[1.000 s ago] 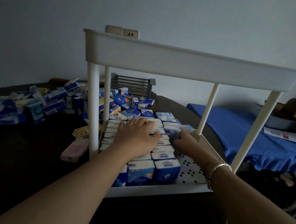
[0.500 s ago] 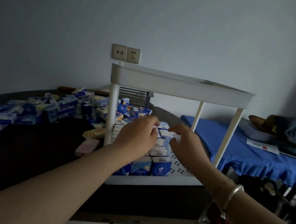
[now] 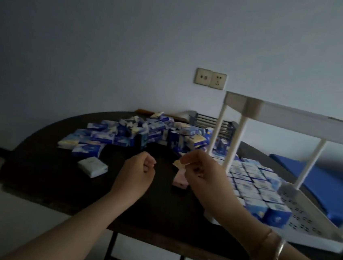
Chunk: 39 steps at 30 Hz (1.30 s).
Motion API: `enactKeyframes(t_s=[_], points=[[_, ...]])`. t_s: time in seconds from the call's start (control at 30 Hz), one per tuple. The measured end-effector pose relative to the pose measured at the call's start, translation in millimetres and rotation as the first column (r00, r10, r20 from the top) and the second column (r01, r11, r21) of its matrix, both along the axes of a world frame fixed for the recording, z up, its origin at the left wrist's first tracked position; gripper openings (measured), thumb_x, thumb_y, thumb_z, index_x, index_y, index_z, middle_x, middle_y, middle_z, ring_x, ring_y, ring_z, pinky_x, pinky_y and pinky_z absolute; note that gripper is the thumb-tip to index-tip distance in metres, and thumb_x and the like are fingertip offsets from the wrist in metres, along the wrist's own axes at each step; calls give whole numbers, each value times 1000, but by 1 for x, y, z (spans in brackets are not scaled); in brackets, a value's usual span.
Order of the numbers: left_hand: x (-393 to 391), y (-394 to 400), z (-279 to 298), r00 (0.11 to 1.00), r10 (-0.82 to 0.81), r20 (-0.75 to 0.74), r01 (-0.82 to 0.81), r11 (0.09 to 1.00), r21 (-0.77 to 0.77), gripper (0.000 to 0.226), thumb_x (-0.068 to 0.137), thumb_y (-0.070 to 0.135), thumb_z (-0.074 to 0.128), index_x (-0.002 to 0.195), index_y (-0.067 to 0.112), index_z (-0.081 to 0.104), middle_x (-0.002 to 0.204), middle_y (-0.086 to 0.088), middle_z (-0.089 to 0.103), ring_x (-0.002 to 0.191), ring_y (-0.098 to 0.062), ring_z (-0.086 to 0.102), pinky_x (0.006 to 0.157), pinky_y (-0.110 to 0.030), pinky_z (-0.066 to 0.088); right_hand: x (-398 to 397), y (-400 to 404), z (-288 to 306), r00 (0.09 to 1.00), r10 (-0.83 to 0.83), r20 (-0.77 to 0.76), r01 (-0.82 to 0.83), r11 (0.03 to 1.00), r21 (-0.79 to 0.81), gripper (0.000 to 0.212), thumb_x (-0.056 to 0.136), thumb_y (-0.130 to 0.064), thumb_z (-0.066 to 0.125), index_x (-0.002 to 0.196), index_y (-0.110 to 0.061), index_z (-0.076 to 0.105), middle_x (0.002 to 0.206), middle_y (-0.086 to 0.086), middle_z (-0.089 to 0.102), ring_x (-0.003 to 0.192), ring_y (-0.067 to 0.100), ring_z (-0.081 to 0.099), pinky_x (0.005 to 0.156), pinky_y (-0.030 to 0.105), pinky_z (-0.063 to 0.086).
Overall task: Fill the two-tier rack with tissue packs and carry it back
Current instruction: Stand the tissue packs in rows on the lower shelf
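From the head camera, both hands hang over the near middle of the round dark table [image 3: 35, 170], outside the rack. The left hand [image 3: 136, 175] has its fingers loosely curled inward and grips nothing. The right hand [image 3: 202, 173] is half open, fingers bent, thumb and forefinger close together; whether they pinch anything cannot be told, as a small pale yellow pack [image 3: 178, 163] and a pink pack [image 3: 179, 179] on the table lie right behind it.

The white plastic two-tier rack [image 3: 294, 119] stands at the right edge of the table. Its lower perforated tray carries rows of blue-and-white tissue packs [image 3: 251, 187], with bare tray at the near right.

A loose heap of blue tissue packs [image 3: 136, 134] lies at the far side of the table, and a single white pack [image 3: 92, 165] sits left of the hands.
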<state>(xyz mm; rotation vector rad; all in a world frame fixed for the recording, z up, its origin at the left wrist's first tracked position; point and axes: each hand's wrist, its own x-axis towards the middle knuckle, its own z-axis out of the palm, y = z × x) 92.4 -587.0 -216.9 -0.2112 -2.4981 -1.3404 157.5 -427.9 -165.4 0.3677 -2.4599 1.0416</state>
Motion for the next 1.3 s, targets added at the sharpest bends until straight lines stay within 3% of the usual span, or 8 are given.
enactKeyframes(t_s=[0.3, 0.43, 0.57, 0.73, 0.9, 1.03, 1.17, 1.3], points=[[-80, -38, -35, 961, 275, -36, -277, 943, -182, 47, 91, 17, 57, 135, 18, 38, 140, -2, 36, 129, -19, 37, 103, -29, 36, -127, -68, -64, 965, -162, 206, 192, 972, -135, 20, 86, -10, 54, 100, -25, 53, 104, -2, 58, 87, 6, 54, 65, 15, 40], [-117, -53, -39, 908, 393, -147, -418, 819, -393, 69, 91, 22, 57, 147, 19, 18, 158, -5, 2, 146, -30, 3, 119, -46, 16, -179, -90, -76, 967, -212, 143, 230, 965, -124, 23, 86, -6, 52, 104, -21, 54, 111, 0, 51, 107, 16, 50, 89, 27, 44], [-152, -72, -41, 854, 511, -99, -476, 689, -547, 82, 90, 26, 58, 151, 20, 4, 156, -9, -25, 143, -38, -21, 114, -57, -3, -212, -107, -81, 969, -238, 62, 243, 967, -78, 28, 88, -6, 51, 112, -19, 54, 120, -1, 46, 116, 14, 40, 88, 20, 34], [-172, -80, -43, 825, 562, -57, -476, 638, -605, 67, 92, 26, 55, 148, 21, 19, 158, -11, 10, 145, -36, 4, 115, -54, 1, -235, -116, -87, 971, -194, -143, 206, 976, 73, 38, 84, -4, 53, 117, -22, 51, 131, -3, 42, 127, 14, 32, 106, 31, 36], [-169, -83, -43, 825, 535, -184, -532, 623, -574, 48, 90, 30, 58, 135, 27, 42, 144, -6, 27, 128, -33, 27, 111, -48, 20, -256, -123, -77, 983, -104, -154, 148, 938, 312, 55, 90, -14, 50, 141, -27, 35, 155, -3, 23, 145, 20, 9, 119, 40, 11], [-163, -81, -42, 837, 496, -233, -544, 705, -455, 41, 92, 45, 51, 126, 22, 51, 135, -5, 38, 121, -27, 37, 108, -44, 30, -267, -123, -67, 998, -52, -38, 65, 842, 535, 66, 90, -16, 51, 148, -28, 22, 157, -2, 17, 147, 25, -5, 117, 45, -2], [-157, -75, -37, 903, 399, -160, -403, 915, 7, 38, 95, 41, 47, 124, 18, 50, 120, 1, 54, 103, -15, 55, 84, -27, 45, -263, -116, -59, 980, -118, -159, 190, 785, 589, 52, 87, -18, 55, 138, -22, 40, 140, 6, 37, 135, 28, 25, 116, 42, 17], [-158, -71, -32, 970, 238, 58, -241, 880, 410, 36, 98, 23, 47, 133, 29, 40, 117, 6, 51, 77, 1, 52, 61, -15, 39, -252, -106, -59, 969, -128, -209, 218, 840, 497, 30, 91, -27, 53, 118, -18, 59, 122, 4, 47, 119, 25, 35, 103, 38, 32]])
